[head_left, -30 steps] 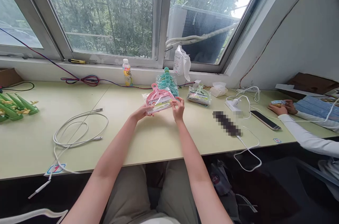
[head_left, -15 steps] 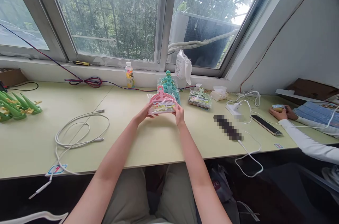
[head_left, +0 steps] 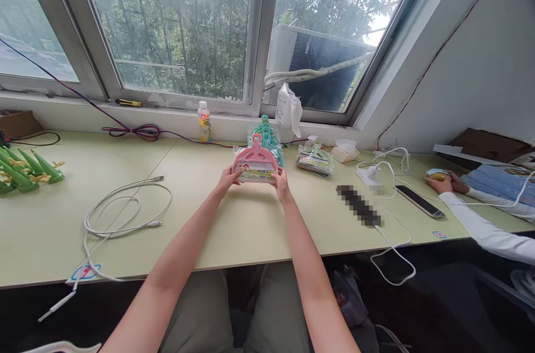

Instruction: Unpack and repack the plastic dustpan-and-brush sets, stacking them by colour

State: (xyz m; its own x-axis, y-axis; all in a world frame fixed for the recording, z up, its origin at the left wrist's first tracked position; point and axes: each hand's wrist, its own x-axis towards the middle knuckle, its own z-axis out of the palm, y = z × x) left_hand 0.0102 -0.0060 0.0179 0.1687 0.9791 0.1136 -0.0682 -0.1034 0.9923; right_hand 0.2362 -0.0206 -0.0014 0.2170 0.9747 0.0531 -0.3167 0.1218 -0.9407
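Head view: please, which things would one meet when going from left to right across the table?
Green plastic pieces, bottle, pink dustpan set, light-green dustpan set, small white pack, phone.

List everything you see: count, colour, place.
dustpan: one, pink, centre
dustpans: several, teal, behind
stack: one, greenish, right
bottle: one, yellow, back
cord: one, red-blue, left
cables: several, white, both sides
pieces: several, green, left
packs: two, white, back
strip: one, white, right
phone: one, dark, right
boxes: two, brown, both ends
table: one, yellowish, below
window: one, grey-framed, back
co-worker's hands: two, bare, right
left hand, right hand: two, bare, on dustpan
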